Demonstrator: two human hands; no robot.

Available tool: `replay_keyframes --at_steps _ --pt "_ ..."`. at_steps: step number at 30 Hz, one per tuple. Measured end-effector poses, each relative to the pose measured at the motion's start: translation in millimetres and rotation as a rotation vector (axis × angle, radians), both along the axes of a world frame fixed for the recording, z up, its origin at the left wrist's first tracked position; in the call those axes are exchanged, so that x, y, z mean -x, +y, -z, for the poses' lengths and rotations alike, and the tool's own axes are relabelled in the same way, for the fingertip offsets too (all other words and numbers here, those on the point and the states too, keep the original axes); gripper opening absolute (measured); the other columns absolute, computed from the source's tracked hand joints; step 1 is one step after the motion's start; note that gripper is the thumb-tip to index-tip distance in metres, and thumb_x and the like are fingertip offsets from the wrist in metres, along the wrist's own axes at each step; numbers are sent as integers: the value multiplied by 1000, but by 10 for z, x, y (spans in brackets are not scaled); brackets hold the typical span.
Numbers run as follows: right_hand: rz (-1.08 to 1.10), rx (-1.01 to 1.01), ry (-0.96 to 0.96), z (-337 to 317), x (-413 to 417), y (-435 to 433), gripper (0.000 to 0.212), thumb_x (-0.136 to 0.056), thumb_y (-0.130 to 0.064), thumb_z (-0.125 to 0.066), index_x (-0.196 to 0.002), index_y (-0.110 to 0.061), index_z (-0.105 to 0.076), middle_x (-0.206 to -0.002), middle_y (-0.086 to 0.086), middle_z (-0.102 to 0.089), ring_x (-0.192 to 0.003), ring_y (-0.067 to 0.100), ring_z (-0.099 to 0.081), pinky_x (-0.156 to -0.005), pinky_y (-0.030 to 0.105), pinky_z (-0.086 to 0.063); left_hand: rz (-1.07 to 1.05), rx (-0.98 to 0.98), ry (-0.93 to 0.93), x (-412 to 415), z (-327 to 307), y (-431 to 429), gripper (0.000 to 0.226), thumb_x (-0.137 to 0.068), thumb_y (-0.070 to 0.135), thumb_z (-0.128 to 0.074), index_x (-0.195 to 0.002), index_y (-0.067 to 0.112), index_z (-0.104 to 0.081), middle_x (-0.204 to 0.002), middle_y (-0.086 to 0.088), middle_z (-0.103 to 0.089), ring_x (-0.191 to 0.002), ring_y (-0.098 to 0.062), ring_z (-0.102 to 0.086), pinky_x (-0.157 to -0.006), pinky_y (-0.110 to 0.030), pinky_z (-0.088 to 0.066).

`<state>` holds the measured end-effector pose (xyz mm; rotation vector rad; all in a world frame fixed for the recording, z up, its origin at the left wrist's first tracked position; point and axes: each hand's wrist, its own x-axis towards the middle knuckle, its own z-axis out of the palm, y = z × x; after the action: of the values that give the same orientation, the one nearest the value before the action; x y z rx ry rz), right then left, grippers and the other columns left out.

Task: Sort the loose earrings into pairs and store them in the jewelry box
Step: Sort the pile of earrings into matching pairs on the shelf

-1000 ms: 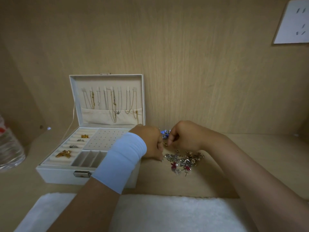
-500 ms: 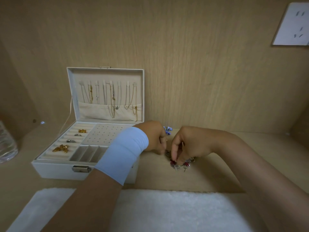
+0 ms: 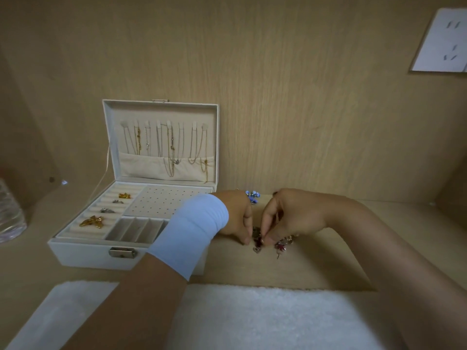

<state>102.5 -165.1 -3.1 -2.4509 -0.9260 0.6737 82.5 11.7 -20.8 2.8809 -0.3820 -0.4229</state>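
An open white jewelry box (image 3: 83, 253) stands at the left, with necklaces hanging in its lid and gold and silver pieces in its ring rolls. A small heap of loose earrings (image 3: 280, 245) lies on the wooden shelf to the box's right, mostly hidden under my hands. Blue earrings (image 3: 252, 195) lie behind them by the back wall. My left hand (image 3: 237, 215), with a white wristband, has its fingertips down on the heap. Fingers of my right hand (image 3: 290, 215) pinch a dark red heart earring (image 3: 257, 242) at the heap's left edge.
A white fluffy towel (image 3: 252, 317) covers the near edge of the shelf. A clear plastic bottle (image 3: 8, 213) stands at the far left. A white wall socket (image 3: 439, 41) sits high on the right of the wooden back wall.
Both hands have dropped from chest height onto the earring heap. My right fingers have closed on a dark red earring and my left fingertips have come in beside them.
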Motion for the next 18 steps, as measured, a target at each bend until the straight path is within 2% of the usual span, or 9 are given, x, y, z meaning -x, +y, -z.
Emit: replay_keyframes --at_steps 2,4,6,9,12,18 --pt "74 -119 38 -37 -43 -64 6 -80 -13 -80 -81 -18 -77 -70 1 -72 -55 11 -61 -54 21 -45 4 20 12 8 0 -3 10 -78 32 -79 -87 29 -77 -73 24 -62 -83 -4 -63 -84 -26 -53" --pt "150 -233 49 -54 -87 -120 10 -84 -5 -72 -81 -13 -74 -64 -2 -69 -52 15 -61 -44 17 -39 12 68 18 19 -20 -2 10 -78 31 -80 -87 29 -77 -68 27 -61 -78 2 -61 -82 -21 -51" --pt "215 -344 42 -44 -134 -146 14 -85 -2 -67 -82 -13 -73 -70 1 -70 -49 15 -61 -40 18 -34 -5 159 -5 26 -74 0 11 -77 32 -80 -86 29 -74 -70 25 -64 -77 3 -62 -81 -19 -50" --pt "289 -464 77 6 -200 -143 7 -84 -4 -73 -88 -10 -75 -72 3 -71 -44 13 -57 -39 18 -33 -71 372 -146 13 -136 8 22 -74 36 -83 -87 27 -67 -80 12 -68 -72 -2 -62 -76 -24 -52" --pt "372 -544 141 67 -262 -132 23 -84 -11 -78 -104 -5 -68 -72 9 -66 -42 12 -57 -37 18 -31 -101 583 -297 -13 -121 -19 32 -69 35 -86 -86 25 -61 -79 5 -69 -64 -4 -59 -72 -31 -54" --pt "365 -619 227 125 -296 -144 23 -86 -21 -76 -102 -10 -63 -78 13 -66 -40 10 -58 -34 16 -28 -61 667 -364 -26 -81 -89 20 -73 26 -86 -86 24 -71 -79 -5 -72 -63 -7 -57 -76 -40 -57"
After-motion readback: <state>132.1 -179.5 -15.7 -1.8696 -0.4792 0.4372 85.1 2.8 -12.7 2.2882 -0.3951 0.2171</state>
